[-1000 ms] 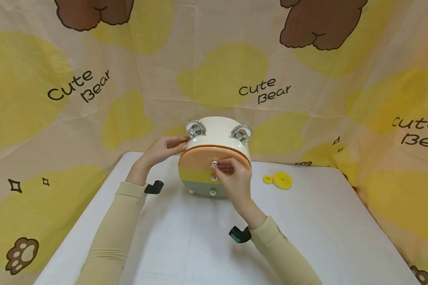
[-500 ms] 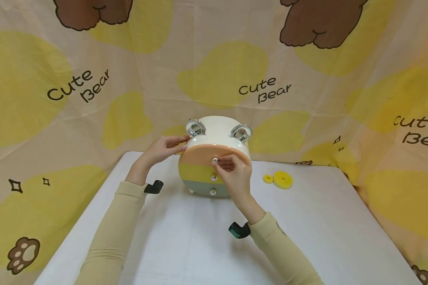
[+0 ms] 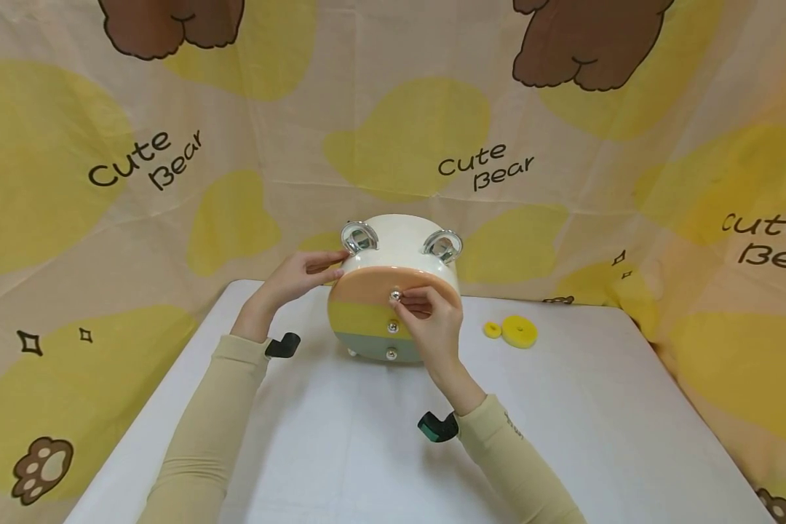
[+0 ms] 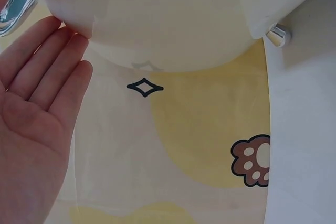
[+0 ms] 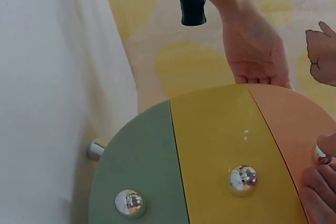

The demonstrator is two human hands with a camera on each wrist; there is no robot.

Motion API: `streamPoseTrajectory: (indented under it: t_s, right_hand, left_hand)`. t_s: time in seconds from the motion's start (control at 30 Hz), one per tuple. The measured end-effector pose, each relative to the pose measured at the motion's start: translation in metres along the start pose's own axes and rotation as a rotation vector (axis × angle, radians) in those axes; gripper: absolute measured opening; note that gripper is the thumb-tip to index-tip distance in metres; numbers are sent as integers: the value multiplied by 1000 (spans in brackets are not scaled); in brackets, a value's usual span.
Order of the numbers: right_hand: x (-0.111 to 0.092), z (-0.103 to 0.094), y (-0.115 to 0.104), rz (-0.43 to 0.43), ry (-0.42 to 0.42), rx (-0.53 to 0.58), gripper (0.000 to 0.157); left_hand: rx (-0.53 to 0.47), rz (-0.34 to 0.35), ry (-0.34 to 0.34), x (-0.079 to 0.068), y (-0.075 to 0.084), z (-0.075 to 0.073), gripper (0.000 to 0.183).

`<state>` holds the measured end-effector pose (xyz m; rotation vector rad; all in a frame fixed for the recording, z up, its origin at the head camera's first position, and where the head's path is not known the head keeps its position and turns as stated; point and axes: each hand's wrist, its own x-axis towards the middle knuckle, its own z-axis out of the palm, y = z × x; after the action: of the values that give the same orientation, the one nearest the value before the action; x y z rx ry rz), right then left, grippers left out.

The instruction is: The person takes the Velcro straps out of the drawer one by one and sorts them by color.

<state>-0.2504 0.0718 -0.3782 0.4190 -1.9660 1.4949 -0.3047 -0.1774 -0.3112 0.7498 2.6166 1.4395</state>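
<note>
Near the far edge of the table (image 3: 340, 451), a banded cabinet (image 3: 360, 318)

The right hand (image 3: 435, 327) pinches the knob (image 3: 395, 296) on the orange band (image 3: 367, 286); the left hand (image 3: 298, 276), fingers straight, touches the cabinet's left side. Two yellow discs (image 3: 520, 337) lie toward the far right corner.

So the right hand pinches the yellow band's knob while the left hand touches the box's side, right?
Wrong band: the head view shows the right hand pinching the knob on the orange band; the left hand does touch the side of the box.
</note>
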Motion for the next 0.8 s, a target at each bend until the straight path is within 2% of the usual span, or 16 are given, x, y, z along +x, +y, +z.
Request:
streamPoseTrajectory:
  t_s: [0.27, 0.5, 0.8]
  right_hand:
    - [-12, -5, 11, 2, 8, -51, 22]
    - [-25, -4, 22, 38, -13, -82, 21]
    - [-39, 2, 36, 50, -15, -113, 23]
  left_hand:
    - [29, 12, 4, 0, -3, 0, 49]
    - [48, -4, 5, 12, -32, -1, 53]
    - [60, 15, 20, 12, -34, 1, 57]
